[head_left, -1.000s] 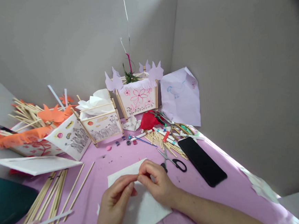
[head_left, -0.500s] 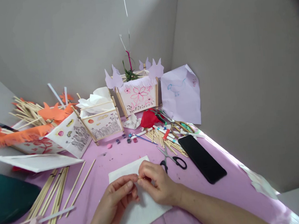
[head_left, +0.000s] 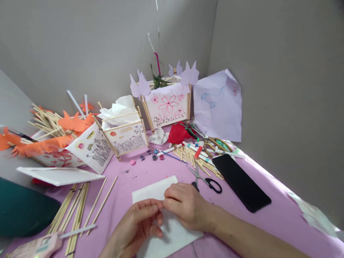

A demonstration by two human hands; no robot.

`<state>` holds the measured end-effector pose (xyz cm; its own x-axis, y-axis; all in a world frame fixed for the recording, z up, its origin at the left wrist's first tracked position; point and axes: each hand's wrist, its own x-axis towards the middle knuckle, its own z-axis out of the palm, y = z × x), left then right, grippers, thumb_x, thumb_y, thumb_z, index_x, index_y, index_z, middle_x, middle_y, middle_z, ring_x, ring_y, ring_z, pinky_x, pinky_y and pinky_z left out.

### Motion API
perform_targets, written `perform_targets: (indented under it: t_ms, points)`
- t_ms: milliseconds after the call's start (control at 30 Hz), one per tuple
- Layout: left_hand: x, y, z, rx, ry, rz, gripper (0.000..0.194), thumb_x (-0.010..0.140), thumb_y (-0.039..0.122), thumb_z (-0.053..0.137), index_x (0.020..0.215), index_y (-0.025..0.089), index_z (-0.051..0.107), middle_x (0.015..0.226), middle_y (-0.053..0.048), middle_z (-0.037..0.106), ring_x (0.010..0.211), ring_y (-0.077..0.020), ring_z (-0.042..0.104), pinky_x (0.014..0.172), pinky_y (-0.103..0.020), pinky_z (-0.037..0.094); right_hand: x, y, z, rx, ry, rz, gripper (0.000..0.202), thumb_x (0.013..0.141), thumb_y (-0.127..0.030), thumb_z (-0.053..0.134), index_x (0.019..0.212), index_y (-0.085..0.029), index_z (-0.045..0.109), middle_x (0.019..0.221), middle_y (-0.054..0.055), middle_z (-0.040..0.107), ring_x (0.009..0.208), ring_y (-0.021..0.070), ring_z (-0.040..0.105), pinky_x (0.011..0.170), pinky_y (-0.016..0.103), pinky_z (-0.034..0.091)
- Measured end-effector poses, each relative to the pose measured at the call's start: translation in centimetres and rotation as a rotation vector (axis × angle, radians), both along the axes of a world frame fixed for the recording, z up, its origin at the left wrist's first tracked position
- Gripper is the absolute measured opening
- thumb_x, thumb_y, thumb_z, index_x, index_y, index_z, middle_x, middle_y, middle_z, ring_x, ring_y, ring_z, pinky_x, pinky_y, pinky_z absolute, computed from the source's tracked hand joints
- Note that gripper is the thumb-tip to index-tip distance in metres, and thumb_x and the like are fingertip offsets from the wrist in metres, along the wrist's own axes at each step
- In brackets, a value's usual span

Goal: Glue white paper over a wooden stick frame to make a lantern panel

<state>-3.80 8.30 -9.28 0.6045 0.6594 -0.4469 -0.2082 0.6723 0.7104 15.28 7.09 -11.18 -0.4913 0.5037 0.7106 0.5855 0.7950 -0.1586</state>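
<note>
1. We have our left hand (head_left: 139,223) and right hand (head_left: 191,209) meeting at the fingertips, pinched close, probably to steady something small; we cannot tell what, if anything, they grip.
2. Our white sheet (head_left: 157,247) lies flat on the worktop (head_left: 107,213), beneath both hands, perhaps as a clean backing.
3. The scissors (head_left: 197,175) lie beyond our right hand, handles towards us, seemingly for easy reach; the phone (head_left: 241,183) sits farther right.
4. We have the glue gun (head_left: 35,255) on the left, near the bundled sticks (head_left: 75,232).
5. The sheet's long axis seems to run away from us, its far edge slanting; we see no front or back end.
</note>
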Motion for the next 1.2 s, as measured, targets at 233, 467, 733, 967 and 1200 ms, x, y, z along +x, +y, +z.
perform_targets:
  t_ms: [233,467,733,967,1200]
  points:
    - [0.3,0.0,-0.1,-0.036,-0.085,0.036,0.01,0.082,0.015,0.061,0.081,0.007,0.067,0.089,-0.009,0.066,0.056,-0.0078,0.057,0.051,-0.023,0.057,0.4,0.2,0.8,-0.498,0.581,-0.014,0.018,0.092,-0.022,0.046,0.079,-0.018,0.057,0.079,0.003,0.054,0.072,0.0129,0.051,0.067,0.026,0.042]
    - [0.7,0.1,0.0,0.205,-0.001,0.251,0.013,0.077,0.022,0.068,0.083,0.011,0.065,0.082,-0.003,0.063,0.053,-0.0072,0.054,0.053,-0.024,0.054,-1.0,0.1,0.2,-1.256,0.917,0.05,0.034,0.088,-0.047,0.052,0.085,-0.016,0.066,0.055,-0.005,0.045,0.047,0.007,0.035,0.046,0.021,0.026]
    - [1.1,-0.3,-0.5,0.4,0.221,0.319,0.022,0.069,0.03,0.077,0.079,0.012,0.067,0.057,0.003,0.057,0.048,-0.0064,0.05,0.053,-0.02,0.047,-1.6,-0.1,0.0,-1.321,0.906,0.071,0.027,0.08,-0.038,0.06,0.095,-0.017,0.067,0.059,-0.005,0.051,0.049,0.0071,0.04,0.048,0.02,0.031]
    - [1.3,-0.4,-0.6,0.254,0.108,0.245,0.029,0.069,0.033,0.077,0.087,0.011,0.072,0.07,-0.001,0.062,0.047,-0.0053,0.049,0.05,-0.022,0.049,-1.9,-0.5,-0.7,-0.798,0.675,-0.067,0.014,0.086,-0.023,0.056,0.079,-0.019,0.067,0.075,0.001,0.061,0.072,0.0131,0.056,0.066,0.025,0.042]
    - [1.4,-0.4,-0.6,0.152,0.038,0.215,0.028,0.067,0.029,0.08,0.087,0.011,0.071,0.069,-0.002,0.064,0.045,-0.0049,0.049,0.048,-0.021,0.049,-1.9,-1.1,-0.8,-0.51,0.53,-0.083,0.017,0.09,-0.018,0.05,0.074,-0.018,0.056,0.071,0.001,0.054,0.066,0.0126,0.052,0.061,0.026,0.038]
